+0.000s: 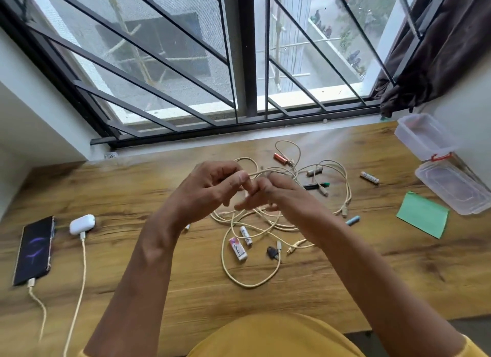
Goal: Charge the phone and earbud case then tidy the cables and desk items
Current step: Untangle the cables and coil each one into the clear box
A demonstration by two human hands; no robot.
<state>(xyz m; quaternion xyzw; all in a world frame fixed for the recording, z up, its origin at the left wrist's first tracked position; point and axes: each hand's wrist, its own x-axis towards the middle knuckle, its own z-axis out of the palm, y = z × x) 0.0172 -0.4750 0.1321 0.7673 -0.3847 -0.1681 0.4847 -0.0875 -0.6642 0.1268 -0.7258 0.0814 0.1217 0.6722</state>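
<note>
A grained wooden desk [186,290] runs below a barred window. At frame centre, the left hand [210,186] and right hand [276,197] both pinch a cream braided cable tangle [252,250]. At lower left lie the plugged-in black slab phone [34,250] and glossy white rounded earbud case [81,224].

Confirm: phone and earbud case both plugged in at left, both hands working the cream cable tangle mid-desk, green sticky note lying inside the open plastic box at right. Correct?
Not quite. In the head view the green sticky note lies flat on the desk, beside the plastic box, not inside it. The rest holds: phone and earbud case are plugged in, and the left hand and right hand hold the cable tangle.
</note>
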